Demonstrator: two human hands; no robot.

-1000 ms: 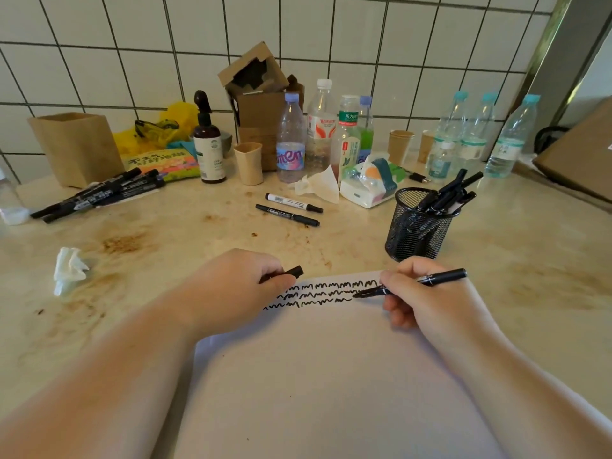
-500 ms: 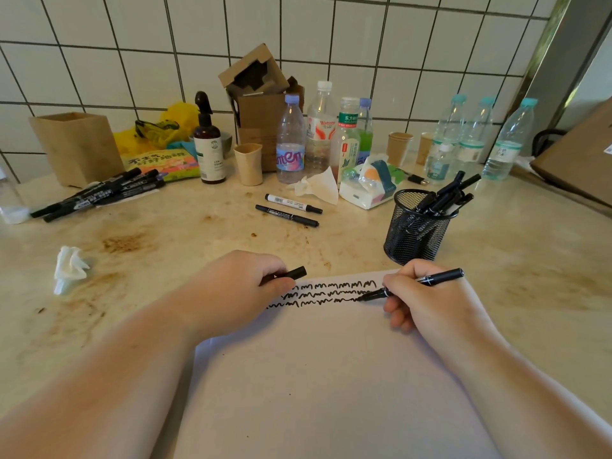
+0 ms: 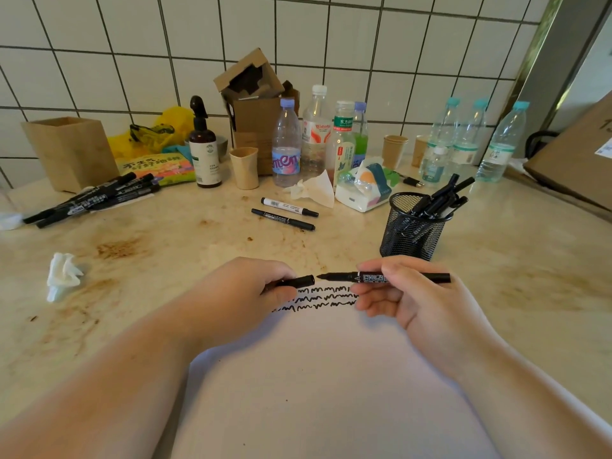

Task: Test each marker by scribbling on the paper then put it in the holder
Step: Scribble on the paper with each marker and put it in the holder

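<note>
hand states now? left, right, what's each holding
Left hand: closed, pinching the marker cap.
Right hand: closed, holding the uncapped marker, tip pointing at the cap, lifted off the paper.

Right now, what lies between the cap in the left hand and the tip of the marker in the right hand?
Nothing: the head view shows a short bare gap between the cap and the marker, with scribbled paper just below.

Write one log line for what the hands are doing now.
right hand: holds marker | left hand: holds cap | tip faces cap | not joined
</note>
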